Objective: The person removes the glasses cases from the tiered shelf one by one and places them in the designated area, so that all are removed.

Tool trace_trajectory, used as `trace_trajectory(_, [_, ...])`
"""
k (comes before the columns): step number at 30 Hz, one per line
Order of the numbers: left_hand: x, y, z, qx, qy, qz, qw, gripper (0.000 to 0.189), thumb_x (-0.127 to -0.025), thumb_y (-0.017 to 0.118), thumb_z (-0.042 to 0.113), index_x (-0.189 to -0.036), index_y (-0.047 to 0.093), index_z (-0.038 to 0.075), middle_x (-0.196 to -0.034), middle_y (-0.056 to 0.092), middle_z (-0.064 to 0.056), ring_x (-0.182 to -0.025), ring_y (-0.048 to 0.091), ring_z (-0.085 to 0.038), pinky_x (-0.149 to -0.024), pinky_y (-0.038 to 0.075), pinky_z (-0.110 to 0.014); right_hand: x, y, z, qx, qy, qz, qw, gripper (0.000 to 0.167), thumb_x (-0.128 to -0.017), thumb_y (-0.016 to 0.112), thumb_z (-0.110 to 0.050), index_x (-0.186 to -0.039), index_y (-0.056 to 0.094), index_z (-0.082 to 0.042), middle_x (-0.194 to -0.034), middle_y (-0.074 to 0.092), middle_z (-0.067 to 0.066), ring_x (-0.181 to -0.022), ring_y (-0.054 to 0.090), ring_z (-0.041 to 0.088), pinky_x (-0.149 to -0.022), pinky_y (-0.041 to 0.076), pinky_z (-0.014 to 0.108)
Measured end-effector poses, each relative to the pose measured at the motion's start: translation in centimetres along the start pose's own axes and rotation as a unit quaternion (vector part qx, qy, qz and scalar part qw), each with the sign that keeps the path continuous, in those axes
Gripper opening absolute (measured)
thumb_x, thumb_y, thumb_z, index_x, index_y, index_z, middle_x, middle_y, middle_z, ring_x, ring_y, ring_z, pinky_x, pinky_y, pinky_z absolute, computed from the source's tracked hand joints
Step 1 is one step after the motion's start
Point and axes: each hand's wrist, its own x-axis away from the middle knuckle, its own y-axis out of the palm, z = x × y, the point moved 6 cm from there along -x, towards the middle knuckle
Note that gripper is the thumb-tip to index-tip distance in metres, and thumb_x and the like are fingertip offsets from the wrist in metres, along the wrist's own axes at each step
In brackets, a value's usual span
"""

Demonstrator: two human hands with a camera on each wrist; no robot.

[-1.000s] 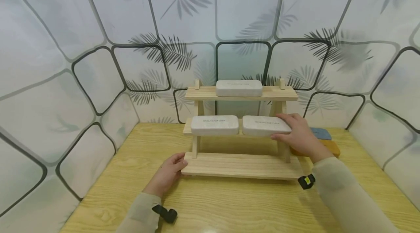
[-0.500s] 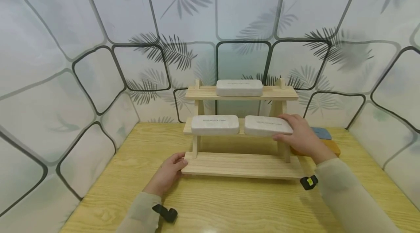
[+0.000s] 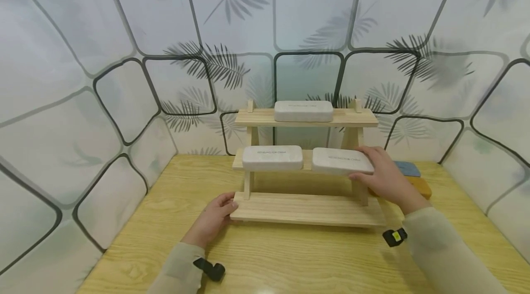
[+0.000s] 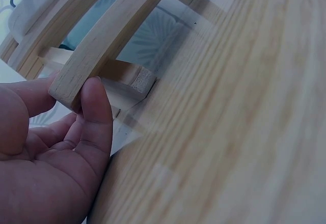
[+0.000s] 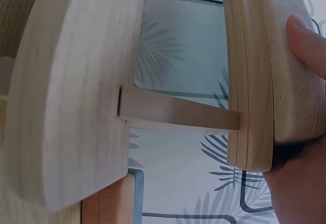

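A three-tier wooden display rack stands on the table. My left hand pinches the left end of its bottom board, and the left wrist view shows thumb and fingers on the board's end. On the middle board, my right hand grips the right end of a white glasses case with faint lettering. That case lies slightly askew, its right end nearer me. To its left sits a second white glasses case, and a third white glasses case is on the top board.
Behind my right hand, a blue case and an orange case lie on the wooden table. Patterned cloth walls enclose the table at the back and sides.
The right hand has shifted the glasses case a little to the right and turned it slightly, widening the gap to its neighbour. The left hand has kept its place on the rack.
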Motion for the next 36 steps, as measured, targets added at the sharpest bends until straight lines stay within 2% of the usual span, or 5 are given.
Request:
trace_trajectory(20, [-0.1,0.0,0.0,-0.005,-0.007,0.011,0.9999,0.051,-0.106,0.056,0.019,-0.150,0.041,-0.001,-0.133,0.056,-0.020,-0.117,0.060,-0.030,-0.093,0.053,-0.040,1.3,-0.8,-0.7,-0.006,0.003,0.014,0.9999,0.084,-0.092,0.075,-0.045,-0.152,0.037,0.000,-0.141,0.039,0.027,-0.119,0.044,0.041,-0.092,0.038,0.061])
trace_trajectory(36, [-0.2,0.0,-0.2,-0.004,0.001,-0.003,1.0000,0.053,-0.107,0.055,0.019,-0.151,0.037,-0.004,-0.134,0.054,-0.022,-0.117,0.059,-0.030,-0.092,0.053,-0.038,2.1,-1.4,-0.1,-0.010,0.002,0.030,0.9995,0.081,-0.091,0.077,-0.041,-0.150,0.039,0.000,-0.142,0.038,0.030,-0.117,0.045,0.044,-0.089,0.038,0.062])
